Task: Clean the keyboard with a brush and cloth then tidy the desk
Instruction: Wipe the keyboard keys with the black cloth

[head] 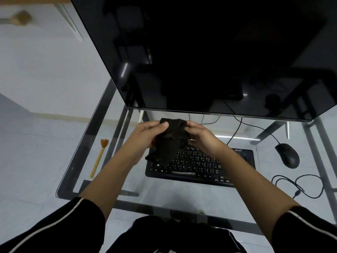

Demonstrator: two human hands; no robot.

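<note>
"Black cloth (169, 141) on my feed: who has it?"

"Both hands. I see the left hand (147, 132) pinching its upper edge, thumb on top, and the right hand (198, 136) curled round the other side. The rest hangs down, bunched."

"Where over the desk?"

"Raised above the far left end of the black keyboard (197, 165), which lies midway on the glass desk (164, 194), in front of the dark monitor (200, 52)."

"And the brush?"

"I've got a wooden-handled brush (99, 157) lying along the desk's left edge, bristles pointing away from the person, well apart from the hands. A black mouse (288, 155) sits right of the keyboard, and a loose cable (299, 187) coils near the right front corner."
</note>
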